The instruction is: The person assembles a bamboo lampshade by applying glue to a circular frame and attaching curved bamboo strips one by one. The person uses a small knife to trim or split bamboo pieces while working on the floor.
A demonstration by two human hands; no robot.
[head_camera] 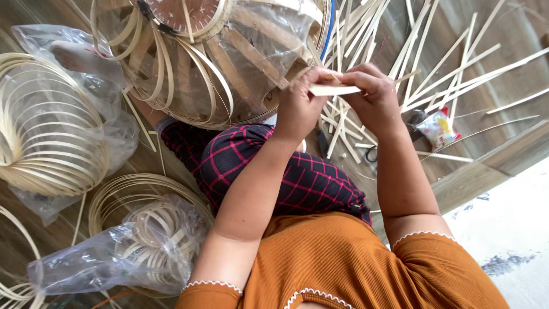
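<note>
My left hand (302,107) and my right hand (374,98) meet in front of me and both pinch a short, flat, pale bamboo strip (334,90), held level between the fingertips. Just behind the left hand stands a round woven bamboo basket frame (200,68), partly covered in clear plastic. My knee in dark red-checked trousers (257,166) lies below the hands.
Many loose bamboo strips (452,71) lie spread over the wooden floor at the upper right, with a small red and white packet (439,129) among them. Coiled bamboo hoops (48,134) sit at the left, and more coils fill a clear plastic bag (143,246).
</note>
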